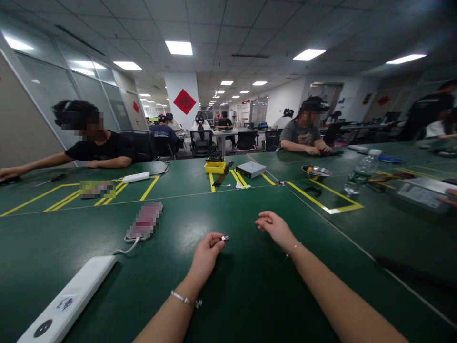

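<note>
My left hand (208, 255) is closed in a pinch over the green table (246, 286). Between its thumb and forefinger is a small silver-and-white piece (224, 237), too small to name for certain. To the right and slightly farther out, my right hand (276, 229) hovers with loosely bent fingers a little apart. Nothing shows in it. Its fingertips point left, apart from the piece. Each wrist wears a thin bracelet.
A white power bank (71, 300) lies at left, its cable running to a phone (145, 220). Farther off are a grey metal box (251, 168), a yellow bin (214, 167), a metal bowl (323, 171) and a water bottle (362, 172). People sit across the table.
</note>
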`<state>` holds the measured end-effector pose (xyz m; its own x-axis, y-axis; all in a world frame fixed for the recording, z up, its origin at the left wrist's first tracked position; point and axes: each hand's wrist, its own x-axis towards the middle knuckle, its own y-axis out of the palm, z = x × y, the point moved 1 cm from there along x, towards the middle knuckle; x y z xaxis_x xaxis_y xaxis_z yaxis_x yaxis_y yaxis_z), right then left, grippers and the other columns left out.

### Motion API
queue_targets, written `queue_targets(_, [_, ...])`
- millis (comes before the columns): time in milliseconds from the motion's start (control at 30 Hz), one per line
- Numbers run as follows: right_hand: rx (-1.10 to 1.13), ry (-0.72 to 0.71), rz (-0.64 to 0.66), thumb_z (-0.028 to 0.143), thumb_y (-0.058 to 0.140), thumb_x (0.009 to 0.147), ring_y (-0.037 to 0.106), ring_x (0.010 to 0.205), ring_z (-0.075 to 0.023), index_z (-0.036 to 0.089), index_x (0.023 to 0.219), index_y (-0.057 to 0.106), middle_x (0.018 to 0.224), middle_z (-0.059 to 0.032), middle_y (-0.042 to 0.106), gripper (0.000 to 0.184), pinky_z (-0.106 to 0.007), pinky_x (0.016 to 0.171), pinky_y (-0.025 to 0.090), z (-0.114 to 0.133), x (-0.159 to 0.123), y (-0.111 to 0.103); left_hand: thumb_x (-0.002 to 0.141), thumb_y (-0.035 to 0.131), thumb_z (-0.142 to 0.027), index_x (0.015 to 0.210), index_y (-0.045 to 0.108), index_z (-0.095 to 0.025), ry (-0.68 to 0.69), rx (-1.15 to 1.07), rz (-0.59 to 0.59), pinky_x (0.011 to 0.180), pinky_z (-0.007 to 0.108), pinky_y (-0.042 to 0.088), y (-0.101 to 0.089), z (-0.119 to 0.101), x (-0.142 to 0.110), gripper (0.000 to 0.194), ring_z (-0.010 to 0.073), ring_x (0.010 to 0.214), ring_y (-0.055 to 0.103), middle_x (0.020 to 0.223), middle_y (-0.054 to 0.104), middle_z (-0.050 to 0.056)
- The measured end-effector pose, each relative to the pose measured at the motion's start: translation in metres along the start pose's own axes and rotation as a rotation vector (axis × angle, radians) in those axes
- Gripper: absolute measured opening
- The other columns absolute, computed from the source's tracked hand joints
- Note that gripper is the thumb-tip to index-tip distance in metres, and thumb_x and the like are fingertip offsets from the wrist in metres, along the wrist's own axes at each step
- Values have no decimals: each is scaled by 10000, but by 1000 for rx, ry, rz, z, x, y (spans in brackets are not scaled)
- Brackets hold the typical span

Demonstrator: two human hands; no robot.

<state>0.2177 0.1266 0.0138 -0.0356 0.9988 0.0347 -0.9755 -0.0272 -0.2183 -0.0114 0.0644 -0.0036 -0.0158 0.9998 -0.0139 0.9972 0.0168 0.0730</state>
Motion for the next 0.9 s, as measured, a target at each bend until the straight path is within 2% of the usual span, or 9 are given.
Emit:
queue_targets(100, [219,85,116,270,656,618,552,615,-112,168,792,583,721,-20,620,214,-267,610,430,13,-17,35,618,638,-269,764,576,-160,-1,-1,-22,682,261,425,1,0,0,192,144,673,603,744,677,38])
queue_targets(233, [396,197,229,312,657,633,517,579,-83,153,796,610,687,-1,587,232,-246,581,408,23,-35,55,654,597,-268,776,564,-157,14,-6,1,655,259,421,2,-4,-1,169,134,648,591,783,679,48])
queue_targets(367, [543,217,267,359,663,640,508,552,-72,145,758,596,631,16,562,254,-232,566,402,22,-39,59,659,569,-252,759,551,-163,41,-31,10,640,254,420,3,-7,-1,135,123,623,578,766,678,39])
queue_targets(467, [615,232,290,378,660,651,548,587,-92,146,748,580,662,-9,599,264,-250,597,422,20,-38,58,654,571,-254,760,547,-166,62,-48,8,637,252,423,3,-8,-1,140,126,628,578,727,666,24])
queue_targets(567, [646,250,295,305,701,623,575,636,-103,153,774,575,742,-32,636,249,-260,635,435,18,-37,58,642,597,-254,764,551,-168,76,-55,17,646,253,426,3,-9,-3,157,129,649,581,720,657,14])
queue_targets(700, [662,231,247,235,746,563,547,587,-78,157,759,580,727,-7,629,267,-233,600,423,15,-36,58,617,637,-242,779,558,-169,76,-24,7,649,243,424,3,-10,-4,194,126,664,580,710,641,1])
queue_targets(900, [637,241,265,360,709,607,507,525,-65,142,735,603,623,8,595,275,-213,530,389,16,-39,62,615,651,-253,792,558,-164,91,-1,9,626,228,416,1,-3,-1,219,117,649,567,690,616,-8])
